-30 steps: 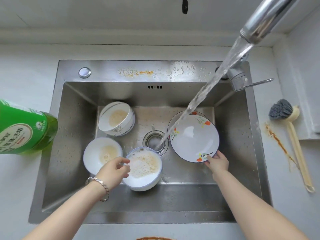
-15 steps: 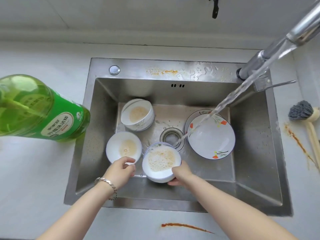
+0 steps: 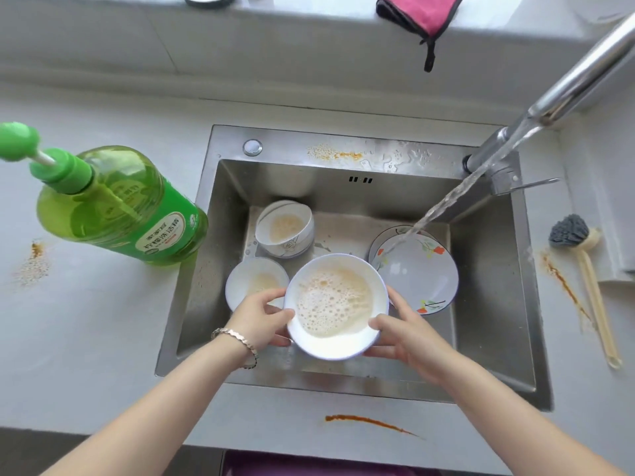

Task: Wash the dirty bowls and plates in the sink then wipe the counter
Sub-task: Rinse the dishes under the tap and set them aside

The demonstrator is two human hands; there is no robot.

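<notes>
A white bowl (image 3: pixel 335 341) full of foamy beige water is lifted above the steel sink (image 3: pixel 192 269). My left hand (image 3: pixel 259 319) grips its left rim and my right hand (image 3: pixel 405 333) grips its right rim. Behind it on the sink floor sit a second dirty bowl (image 3: pixel 252 280), partly hidden, and a third dirty bowl (image 3: pixel 285 230) with a grey pattern. Two stacked flowered plates (image 3: pixel 417 273) lean at the right, where the running water from the faucet (image 3: pixel 580 80) lands.
A green dish-soap pump bottle (image 3: pixel 120 207) stands on the counter left of the sink. A dish brush (image 3: pixel 584 266) lies to the right. A pink cloth (image 3: pixel 417 15) hangs on the back ledge. Orange stains mark the counter at front (image 3: pixel 367 422), left (image 3: pixel 34 262) and right (image 3: pixel 563 286).
My right hand left the flowered plate and took hold of the foamy bowl beside my left hand. Both hands have raised the bowl off the sink floor. The view has pulled back.
</notes>
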